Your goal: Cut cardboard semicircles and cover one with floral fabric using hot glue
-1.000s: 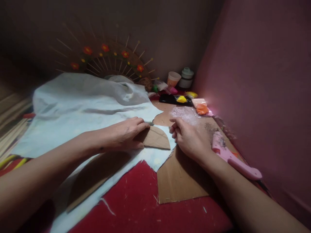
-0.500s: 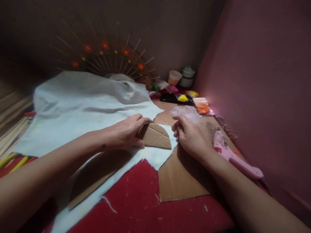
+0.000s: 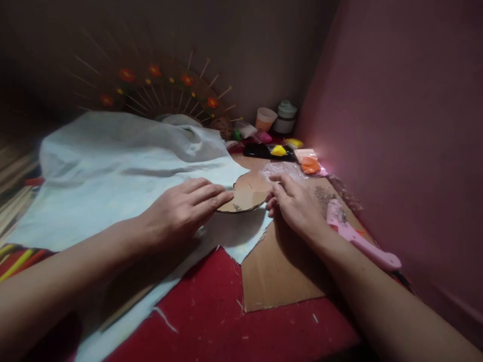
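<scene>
A small rounded cardboard piece [image 3: 247, 200] is held above the pale blue cloth [image 3: 151, 173]. My left hand [image 3: 184, 208] grips its left end, fingers laid together over the top and the thumb hidden. At the piece's right end, my right hand [image 3: 290, 201] is closed with curled fingers. Whether those fingertips pinch the cardboard or the cloth edge cannot be made out. Under my left forearm, a longer cardboard piece [image 3: 130, 296] lies on the cloth, mostly in shadow. A larger cardboard sheet [image 3: 279, 281] lies beneath my right wrist.
On the right rests a pink glue gun [image 3: 362, 241]. Behind my hands are a black tray [image 3: 260, 151], orange clay pack [image 3: 310, 165], paper cup [image 3: 265, 119] and lidded jar [image 3: 286, 118]. A flowered stick fan [image 3: 166, 88] leans at the wall. Red tablecloth [image 3: 211, 306] shows in front.
The small cardboard piece has turned over in my left hand, so its curved edge now faces me. My left hand has rolled over it; the right hand stays close to its right end.
</scene>
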A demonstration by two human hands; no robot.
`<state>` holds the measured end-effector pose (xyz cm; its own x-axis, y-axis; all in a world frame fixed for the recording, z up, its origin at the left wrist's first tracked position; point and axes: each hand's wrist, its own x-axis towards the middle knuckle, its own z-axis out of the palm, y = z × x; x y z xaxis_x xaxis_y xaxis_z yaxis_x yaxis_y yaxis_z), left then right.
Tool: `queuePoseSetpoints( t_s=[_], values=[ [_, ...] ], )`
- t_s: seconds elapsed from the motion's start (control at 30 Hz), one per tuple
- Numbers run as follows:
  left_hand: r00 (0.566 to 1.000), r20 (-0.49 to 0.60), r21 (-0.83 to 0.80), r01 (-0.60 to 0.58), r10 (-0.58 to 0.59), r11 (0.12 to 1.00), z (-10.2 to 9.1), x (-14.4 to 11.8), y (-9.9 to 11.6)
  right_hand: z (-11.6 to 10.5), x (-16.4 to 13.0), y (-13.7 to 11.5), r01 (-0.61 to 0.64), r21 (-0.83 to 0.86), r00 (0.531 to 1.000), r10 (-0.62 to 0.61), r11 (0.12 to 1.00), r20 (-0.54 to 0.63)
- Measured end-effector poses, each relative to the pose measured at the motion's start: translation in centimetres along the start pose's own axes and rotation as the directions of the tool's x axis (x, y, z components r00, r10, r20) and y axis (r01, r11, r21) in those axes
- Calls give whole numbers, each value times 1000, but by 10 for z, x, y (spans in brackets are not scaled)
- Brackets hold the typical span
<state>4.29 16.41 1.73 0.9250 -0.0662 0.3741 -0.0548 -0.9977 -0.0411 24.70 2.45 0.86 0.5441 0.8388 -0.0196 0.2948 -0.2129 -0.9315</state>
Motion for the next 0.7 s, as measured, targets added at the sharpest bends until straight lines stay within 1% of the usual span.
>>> queuePoseSetpoints(
  t_s=[0.03, 0.1, 0.17, 0.2, 0.27, 0.3, 0.33, 0.43, 0.5, 0.6, 0.7],
  values=[
    [998, 65, 15, -18, 17, 1000, 1, 0, -1, 1, 0, 0, -11, 22, 1000, 11, 1000, 2],
    [976, 208, -5, -56, 56, 998, 2, 0, -2, 1, 1, 1, -22, 27, 1000, 22, 999, 2],
    [950, 305, -62, -45, 62, 997, 3, 1, -2, 2, 1, 1, -26, 13, 1000, 26, 1000, 1],
    [948, 317, -75, -4, 27, 997, 4, 1, -2, 2, 1, 0, -30, 8, 1000, 30, 1000, 1],
    [950, 303, -64, 105, -81, 992, 7, 1, -3, 1, 0, -1, -38, 2, 999, 38, 999, 0],
    [949, 294, -61, 139, -115, 988, 9, 1, -4, 1, 0, -1, -39, 0, 999, 39, 999, -1],
    [949, 290, -67, 151, -126, 986, 10, 0, -4, 1, 0, -2, -36, -3, 999, 36, 999, -3],
    [957, 283, -130, 111, -70, 985, 13, -1, -7, 0, 0, -2, -12, -29, 1000, 12, 1000, -8],
    [959, 282, -144, 86, -43, 986, 13, -2, -9, 0, 0, -1, 5, -35, 1000, -5, 999, -6],
    [949, 316, -144, 68, -20, 987, 11, 0, -15, 0, 1, 2, 12, -27, 1000, -12, 1000, -1],
    [933, 361, -181, 73, -3, 981, 7, 4, -19, 0, 1, 5, 29, -51, 999, -30, 998, -22]
  ],
)
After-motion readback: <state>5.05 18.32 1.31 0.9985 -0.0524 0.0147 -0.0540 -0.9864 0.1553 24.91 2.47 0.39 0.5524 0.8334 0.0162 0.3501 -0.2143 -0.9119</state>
